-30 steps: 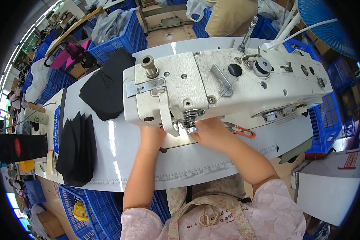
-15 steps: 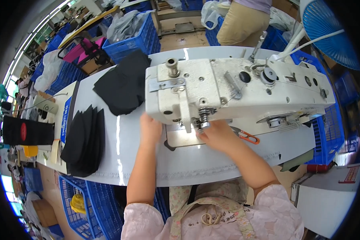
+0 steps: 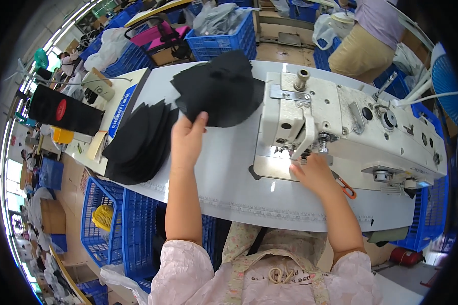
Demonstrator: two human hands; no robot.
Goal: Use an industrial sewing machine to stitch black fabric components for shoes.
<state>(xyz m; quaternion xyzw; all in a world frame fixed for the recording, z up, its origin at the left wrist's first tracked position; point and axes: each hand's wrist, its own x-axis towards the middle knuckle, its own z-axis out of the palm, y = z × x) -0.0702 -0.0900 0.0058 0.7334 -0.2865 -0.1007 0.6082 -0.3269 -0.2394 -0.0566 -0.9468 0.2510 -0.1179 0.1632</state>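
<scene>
My left hand (image 3: 187,140) is closed on the near edge of a black fabric piece (image 3: 219,96), its thumb lying on top. That piece lies on or among other black pieces, left of the white sewing machine (image 3: 336,112); I cannot tell how many are gripped. A fanned pile of curved black fabric pieces (image 3: 140,145) rests on the table to the left of my forearm. My right hand (image 3: 314,173) is at the machine's needle area, beside the metal bed plate (image 3: 275,168). Its thumb points left, while the machine parts partly hide its other fingers.
Orange-handled scissors (image 3: 346,186) lie right of my right hand. A printed ruler strip (image 3: 269,211) runs along the near edge of the table (image 3: 229,188). Blue crates (image 3: 142,229) stand below at left, and another blue crate (image 3: 224,38) beyond the table. Across it stands a person (image 3: 364,51).
My left hand has moved left from beside the machine head onto the black fabric and gripped its edge. My right hand stays near the needle. The whole view has swung left.
</scene>
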